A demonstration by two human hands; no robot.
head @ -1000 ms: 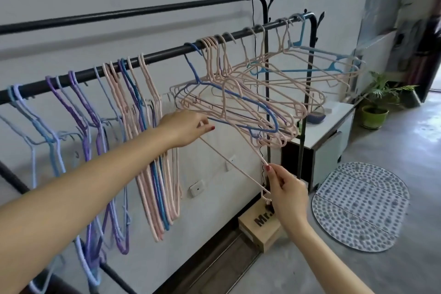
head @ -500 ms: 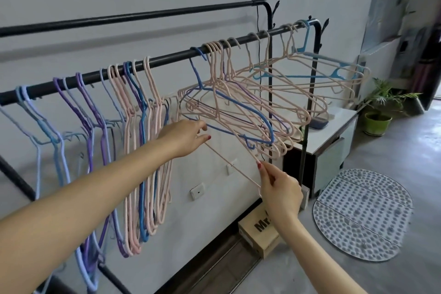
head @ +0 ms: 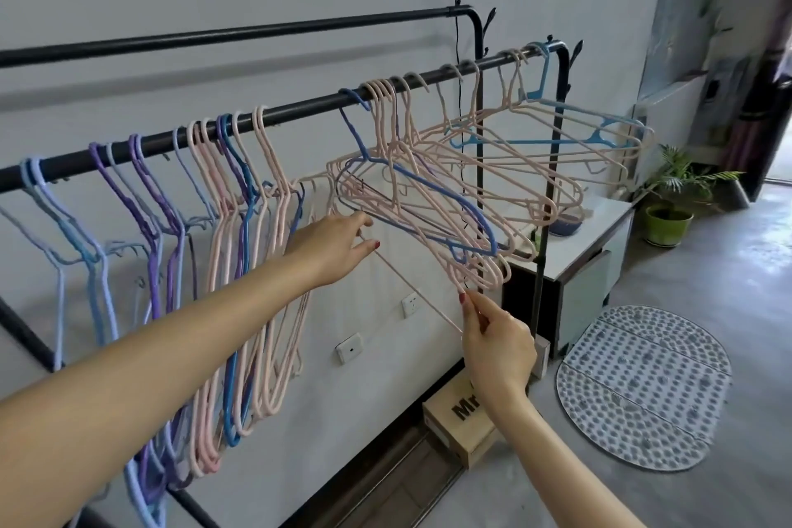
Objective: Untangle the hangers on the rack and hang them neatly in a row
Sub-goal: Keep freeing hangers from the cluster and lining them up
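A black rack rail [head: 300,112] carries many thin hangers. Purple, light blue and pink ones [head: 223,227] hang straight down on the left. To the right a tangled bunch of pink hangers [head: 450,193] with a dark blue one [head: 428,184] sticks out sideways. One loose pink hanger [head: 411,287] runs diagonally below the bunch. My left hand [head: 338,244] pinches its upper end at the bunch's left edge. My right hand [head: 493,334] pinches its lower end, just under the bunch's lowest tips. A light blue hanger [head: 553,137] hangs at the far right.
A second black rail [head: 257,32] runs behind, near the wall. A cardboard box [head: 463,420] sits on the floor by the rack's foot. A white cabinet [head: 600,244], a potted plant [head: 668,219] and a bumpy oval mat [head: 643,386] lie to the right.
My right hand has risen toward the bunch's lowest tips, still pinching the loose pink hanger. My left hand keeps its place. The view has tilted up slightly.
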